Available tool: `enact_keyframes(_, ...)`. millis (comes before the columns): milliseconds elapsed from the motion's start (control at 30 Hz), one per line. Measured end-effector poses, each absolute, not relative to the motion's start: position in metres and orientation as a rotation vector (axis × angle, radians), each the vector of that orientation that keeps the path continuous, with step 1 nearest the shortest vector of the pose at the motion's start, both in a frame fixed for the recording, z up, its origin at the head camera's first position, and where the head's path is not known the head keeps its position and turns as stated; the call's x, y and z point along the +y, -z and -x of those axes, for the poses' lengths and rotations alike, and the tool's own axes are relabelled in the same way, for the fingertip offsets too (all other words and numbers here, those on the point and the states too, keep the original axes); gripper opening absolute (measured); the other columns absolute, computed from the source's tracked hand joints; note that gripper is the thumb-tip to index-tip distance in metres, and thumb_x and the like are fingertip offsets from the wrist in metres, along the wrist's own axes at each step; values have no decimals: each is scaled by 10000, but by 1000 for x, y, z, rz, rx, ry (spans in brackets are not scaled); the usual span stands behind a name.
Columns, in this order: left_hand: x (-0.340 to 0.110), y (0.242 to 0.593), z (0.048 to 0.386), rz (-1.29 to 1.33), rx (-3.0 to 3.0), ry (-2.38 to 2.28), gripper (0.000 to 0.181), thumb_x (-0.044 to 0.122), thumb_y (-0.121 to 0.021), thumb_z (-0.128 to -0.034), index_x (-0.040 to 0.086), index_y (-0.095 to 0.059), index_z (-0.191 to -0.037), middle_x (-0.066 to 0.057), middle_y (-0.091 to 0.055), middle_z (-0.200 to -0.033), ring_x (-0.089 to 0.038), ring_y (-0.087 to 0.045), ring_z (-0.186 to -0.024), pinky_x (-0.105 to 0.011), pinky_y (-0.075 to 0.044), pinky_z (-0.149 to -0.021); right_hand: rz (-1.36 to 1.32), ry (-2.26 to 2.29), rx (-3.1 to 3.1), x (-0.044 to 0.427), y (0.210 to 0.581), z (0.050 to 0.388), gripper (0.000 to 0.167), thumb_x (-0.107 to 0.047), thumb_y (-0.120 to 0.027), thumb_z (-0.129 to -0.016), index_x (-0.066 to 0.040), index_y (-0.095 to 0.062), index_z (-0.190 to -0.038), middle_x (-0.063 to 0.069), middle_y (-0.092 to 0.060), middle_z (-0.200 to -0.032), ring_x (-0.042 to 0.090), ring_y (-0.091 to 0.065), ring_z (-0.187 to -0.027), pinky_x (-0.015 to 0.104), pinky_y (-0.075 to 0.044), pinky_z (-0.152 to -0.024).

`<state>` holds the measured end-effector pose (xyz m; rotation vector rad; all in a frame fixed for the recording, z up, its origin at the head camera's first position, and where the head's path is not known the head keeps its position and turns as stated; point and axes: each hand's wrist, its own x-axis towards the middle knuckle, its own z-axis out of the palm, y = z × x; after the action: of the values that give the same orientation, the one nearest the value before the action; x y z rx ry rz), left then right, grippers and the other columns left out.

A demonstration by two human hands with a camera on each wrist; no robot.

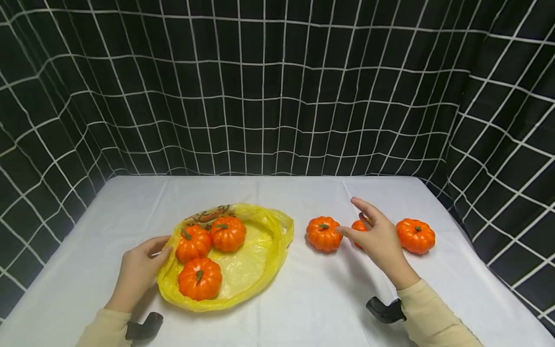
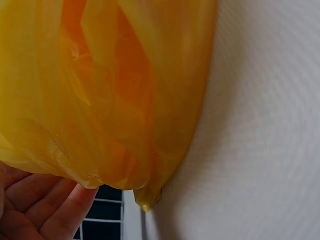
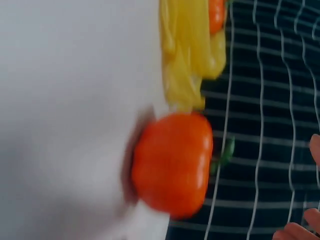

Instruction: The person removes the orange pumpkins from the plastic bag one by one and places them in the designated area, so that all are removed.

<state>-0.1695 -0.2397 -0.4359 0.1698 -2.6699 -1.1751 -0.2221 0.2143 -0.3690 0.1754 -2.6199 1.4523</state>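
Note:
A yellow plastic bag (image 1: 238,270) lies with its mouth spread wide, and three small orange pumpkins with green stems sit inside: one at the front (image 1: 200,279), one at the left (image 1: 192,245), one at the back (image 1: 228,234). My left hand (image 1: 140,267) touches the bag's left side, fingers loosely bent against the plastic. On the right, my right hand (image 1: 379,241) hovers with thumb and fingers spread, holding nothing. Its thumb tip overlaps a pumpkin (image 1: 323,235) in the head view. Another pumpkin (image 1: 359,232) is mostly hidden behind this hand, and a third (image 1: 415,236) sits beyond it.
A white cloth (image 1: 286,318) covers the table. Black curtain with a white grid (image 1: 269,111) rises behind and along both sides. Each wrist carries a black mount, seen at the left (image 1: 145,327) and the right (image 1: 385,310).

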Motion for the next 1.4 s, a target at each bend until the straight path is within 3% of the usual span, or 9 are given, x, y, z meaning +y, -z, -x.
enact_keyframes(200, -241, 436, 168, -195, -2673, 1164, 338, 173, -625, -973, 11, -653, -1268, -226, -683, -1235, -403, -660, -1148, -497, -564, -954, -332, -1527, -2607, 174, 376, 228, 756, -114, -846, -777, -15, -490, -1437, 162, -468, -1525, 361, -420, -1435, 391, -411, -1131)
enact_keyframes(367, -239, 437, 171, -187, -2663, 1177, 338, 170, -625, -972, 11, -652, -1269, -222, -680, -1245, -404, -654, -1161, -495, -558, -967, -397, -1454, -2665, 146, 381, 230, 732, -164, -857, -771, -71, -528, -1419, 139, -501, -1505, 360, -473, -1395, 461, -457, -1112)
enact_keyframes(667, -238, 436, 172, -172, -2651, 1175, 337, 158, -617, -973, 3, -650, -1269, -225, -673, -1255, -416, -643, -1174, -508, -541, -991, -569, -1586, -2644, 99, 399, 233, 726, -120, -861, -758, 10, -529, -1391, 164, -536, -1463, 326, -465, -1403, 422, -445, -1127)
enact_keyframes(1133, -235, 434, 171, -161, -2655, 1178, 331, 144, -612, -968, 1, -651, -1264, -231, -674, -1246, -417, -641, -1176, -500, -544, -987, -632, -1630, -2666, 56, 410, 242, 725, -98, -870, -738, 22, -544, -1374, 166, -562, -1435, 324, -506, -1363, 452, -455, -1121)
enact_keyframes(1400, -237, 436, 170, -168, -2660, 1162, 334, 144, -618, -967, 2, -649, -1268, -232, -677, -1240, -422, -642, -1171, -510, -548, -978, -649, -1544, -2740, 41, 414, 249, 745, -159, -875, -741, -27, -539, -1393, 144, -549, -1456, 352, -521, -1343, 473, -454, -1126)
